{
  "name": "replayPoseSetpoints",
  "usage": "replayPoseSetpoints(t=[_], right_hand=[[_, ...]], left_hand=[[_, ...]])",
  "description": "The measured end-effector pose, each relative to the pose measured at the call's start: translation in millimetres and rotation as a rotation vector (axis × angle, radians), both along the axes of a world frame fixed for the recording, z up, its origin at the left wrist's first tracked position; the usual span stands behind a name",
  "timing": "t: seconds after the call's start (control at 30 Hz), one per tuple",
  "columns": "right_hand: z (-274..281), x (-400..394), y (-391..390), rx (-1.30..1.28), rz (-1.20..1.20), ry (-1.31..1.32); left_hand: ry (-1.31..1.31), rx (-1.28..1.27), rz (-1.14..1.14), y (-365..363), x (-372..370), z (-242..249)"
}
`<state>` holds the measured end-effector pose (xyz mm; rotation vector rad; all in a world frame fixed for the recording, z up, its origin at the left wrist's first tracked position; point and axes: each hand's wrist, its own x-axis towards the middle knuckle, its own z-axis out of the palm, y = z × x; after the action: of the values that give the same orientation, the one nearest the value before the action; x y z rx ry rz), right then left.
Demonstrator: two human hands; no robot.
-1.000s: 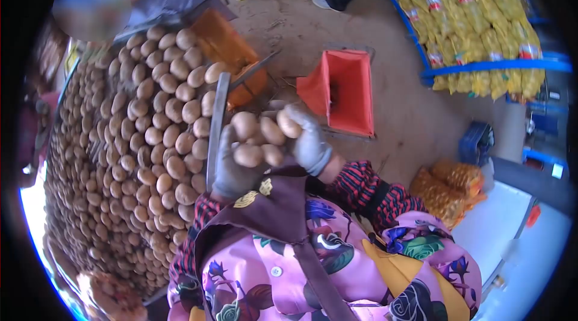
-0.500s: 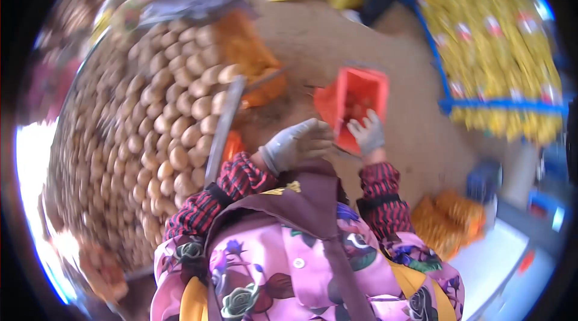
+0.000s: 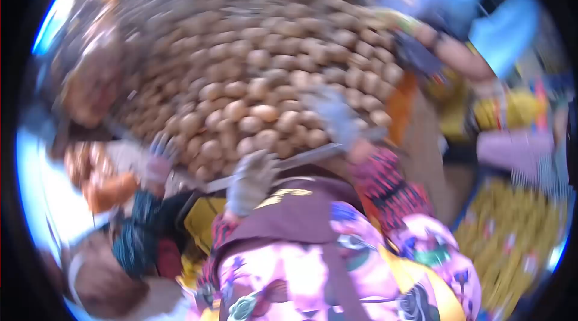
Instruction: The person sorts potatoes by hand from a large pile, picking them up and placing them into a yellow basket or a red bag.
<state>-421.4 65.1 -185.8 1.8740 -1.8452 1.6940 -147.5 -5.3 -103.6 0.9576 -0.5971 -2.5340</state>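
Note:
A large heap of round brown potatoes [image 3: 235,110] covers the sorting table in front of me. My left hand [image 3: 251,181], in a pale glove, is at the table's near edge [image 3: 220,183], its fingers stretched out and nothing seen in them. Over the potatoes further right reaches my right hand [image 3: 334,117], also gloved. Motion blurs it, but the fingers look extended and no potato shows in its grasp. Whether its fingertips touch the heap cannot be made out.
Another person's gloved hand [image 3: 159,158] is at the table edge on the left. Across on the right, a co-worker's arm [image 3: 454,56] reaches toward the potatoes. Orange sacking [image 3: 402,107] hangs at the table's right end. Yellow sacks [image 3: 506,249] lie at lower right.
My view has swung left, from the red crate on the floor to the potato heap. My right hand has left the crate and is now over the potatoes; the crate is out of view.

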Motion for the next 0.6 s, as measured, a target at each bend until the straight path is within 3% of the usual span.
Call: replayPoseSetpoints(t=[0.03, 0.07, 0.1, 0.13, 0.17, 0.2, 0.27, 0.37, 0.57, 0.6], right_hand=[[64, 12, -6, -0.033, -0.053, 0.064], [38, 45, -50, 0.376, -0.066, -0.293], [31, 73, -83, 0.162, -0.087, -0.342], [86, 83, -67, 0.265, 0.151, -0.612], [101, 88, -77, 0.428, 0.319, -0.471], [110, 99, -66, 0.39, 0.37, -0.618], [122, 95, -57, 0.475, 0.513, -0.494], [120, 87, -29, 0.489, 0.266, -0.564], [119, 55, 75, 0.328, -0.212, -0.761], [94, 29, -9, 0.363, -0.294, -0.848]], left_hand=[[-0.136, -0.37, -0.05, 2, 12, -5], [-0.051, 0.165, 0.052, -15, 27, 3], [-0.106, -0.289, -0.228, -125, 86, -13], [-0.357, -1.038, -0.548, -232, 145, -28], [-0.506, -1.534, -0.598, -330, 196, -36], [-0.383, -1.455, -0.571, -323, 190, -30], [-0.312, -1.231, -0.496, -302, 165, -13], [-0.423, -0.715, -0.256, -250, 109, 21], [-0.395, -0.485, -0.496, -151, -10, 25], [-0.447, -0.411, -0.55, -207, -36, 1]])
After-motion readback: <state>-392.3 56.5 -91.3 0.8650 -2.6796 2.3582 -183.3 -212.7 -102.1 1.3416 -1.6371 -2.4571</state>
